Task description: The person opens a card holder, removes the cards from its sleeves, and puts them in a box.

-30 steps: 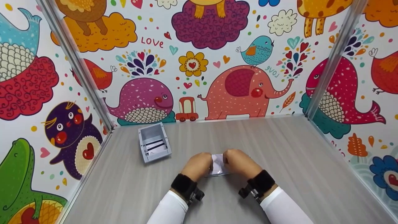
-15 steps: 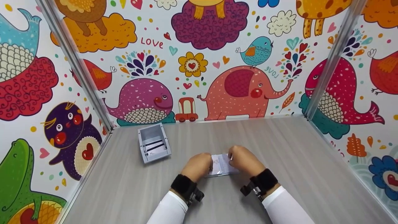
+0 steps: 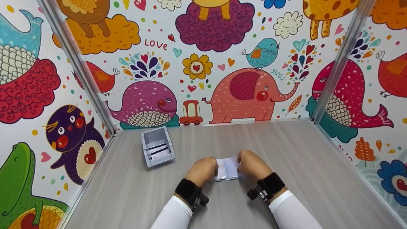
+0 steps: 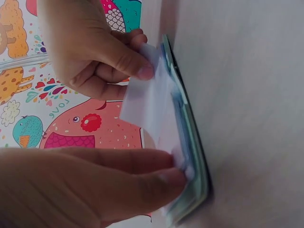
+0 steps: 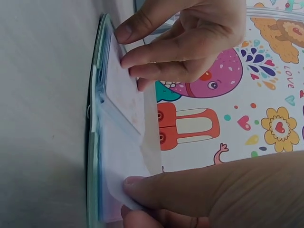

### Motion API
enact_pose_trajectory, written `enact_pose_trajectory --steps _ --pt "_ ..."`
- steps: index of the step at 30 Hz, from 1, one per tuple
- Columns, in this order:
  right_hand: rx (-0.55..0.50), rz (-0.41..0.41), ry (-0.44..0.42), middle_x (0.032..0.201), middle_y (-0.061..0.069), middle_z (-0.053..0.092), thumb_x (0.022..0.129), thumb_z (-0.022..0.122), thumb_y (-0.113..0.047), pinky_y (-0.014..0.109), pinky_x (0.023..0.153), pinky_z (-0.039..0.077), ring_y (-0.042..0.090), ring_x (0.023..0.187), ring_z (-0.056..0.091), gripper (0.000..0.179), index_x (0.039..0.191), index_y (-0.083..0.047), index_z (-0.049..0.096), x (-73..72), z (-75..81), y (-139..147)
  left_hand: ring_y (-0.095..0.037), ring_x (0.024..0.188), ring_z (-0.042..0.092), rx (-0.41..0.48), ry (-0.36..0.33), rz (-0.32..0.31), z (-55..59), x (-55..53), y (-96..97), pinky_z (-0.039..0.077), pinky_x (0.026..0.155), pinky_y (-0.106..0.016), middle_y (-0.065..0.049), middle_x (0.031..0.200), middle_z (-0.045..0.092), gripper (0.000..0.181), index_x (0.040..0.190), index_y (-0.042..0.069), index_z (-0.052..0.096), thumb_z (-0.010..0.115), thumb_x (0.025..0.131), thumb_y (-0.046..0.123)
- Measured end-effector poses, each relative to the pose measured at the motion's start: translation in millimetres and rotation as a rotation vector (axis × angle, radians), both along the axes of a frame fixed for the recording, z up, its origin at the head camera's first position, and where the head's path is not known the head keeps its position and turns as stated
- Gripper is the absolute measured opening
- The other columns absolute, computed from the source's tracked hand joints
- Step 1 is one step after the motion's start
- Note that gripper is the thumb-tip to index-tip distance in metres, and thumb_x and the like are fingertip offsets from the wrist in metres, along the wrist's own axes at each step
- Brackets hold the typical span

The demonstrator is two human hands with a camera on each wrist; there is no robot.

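Forearms [image 3: 175,211] angled inward, my right hand [image 3: 252,164] pinched a translucent page [image 4: 146,104]; my left hand [image 3: 201,170] gripped the open booklet [image 4: 194,137].

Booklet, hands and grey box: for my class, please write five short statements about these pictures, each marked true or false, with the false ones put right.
1. In the head view, the grey box stands left of the booklet. True.
2. The booklet is closed. False: it lies open.
3. The right hand pinches a translucent page. True.
4. The left hand holds the booklet. True.
5. The grey box is covered on top. False: its top is open.
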State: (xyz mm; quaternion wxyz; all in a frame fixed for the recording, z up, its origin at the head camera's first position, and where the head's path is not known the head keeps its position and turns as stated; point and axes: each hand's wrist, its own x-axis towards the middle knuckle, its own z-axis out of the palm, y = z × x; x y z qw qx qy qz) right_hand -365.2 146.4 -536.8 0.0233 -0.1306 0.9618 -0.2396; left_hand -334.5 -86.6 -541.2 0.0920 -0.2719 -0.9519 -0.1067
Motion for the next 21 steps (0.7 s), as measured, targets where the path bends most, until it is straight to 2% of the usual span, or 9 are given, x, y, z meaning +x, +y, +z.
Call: enact_pose_trajectory --steps 5,9,13,17,21 --pt "0.000 -0.019 -0.036 0.090 0.011 0.074 0.072 0.085 0.007 0.039 0.071 0.054 0.025 0.078 0.060 0.027 0.098 0.004 0.079 -0.9 -1.6 1.8 -0.019 0.067 0.066 -0.006 -0.002 -0.006 0.1 0.1 -0.1 0.055 0.062 -0.035 0.000 0.082 0.078 0.018 0.076 0.015 0.084 0.088 0.078 -0.002" --pt "-0.014 -0.038 -0.046 0.082 0.008 0.069 0.075 0.093 0.003 0.034 0.063 0.049 0.023 0.072 0.059 0.022 0.089 0.000 0.075 -0.4 -2.6 4.2 -0.020 0.068 0.066 -0.007 0.007 -0.005 0.7 1.3 0.1 0.056 0.063 -0.036 -0.001 0.083 0.078 0.017 0.076 0.015 0.084 0.088 0.079 -0.002" --pt "-0.021 -0.072 -0.068 0.074 0.005 0.065 0.076 0.097 -0.002 0.032 0.058 0.045 0.022 0.067 0.059 0.027 0.078 -0.006 0.070 -0.1 -2.5 6.0 -0.021 0.068 0.065 -0.004 0.009 -0.001 2.3 2.3 0.2 0.056 0.063 -0.036 -0.002 0.082 0.077 0.016 0.076 0.014 0.083 0.088 0.079 -0.001" --pt "0.018 -0.089 -0.039 0.070 0.004 0.064 0.078 0.096 -0.006 0.033 0.057 0.043 0.021 0.065 0.056 0.028 0.073 -0.008 0.068 -0.4 -1.7 6.3 -0.021 0.068 0.064 -0.006 -0.011 0.020 2.8 2.0 0.9 0.057 0.065 -0.038 -0.002 0.082 0.075 0.016 0.073 0.013 0.078 0.088 0.079 0.001" --pt "0.007 -0.048 0.001 0.072 0.001 0.067 0.087 0.092 -0.013 0.034 0.061 0.046 0.019 0.066 0.056 0.021 0.077 -0.008 0.074 -0.2 -0.7 0.8 -0.020 0.069 0.061 -0.009 -0.041 0.032 1.4 0.6 1.5 0.057 0.065 -0.039 -0.002 0.083 0.073 0.018 0.073 0.013 0.075 0.087 0.081 0.003"
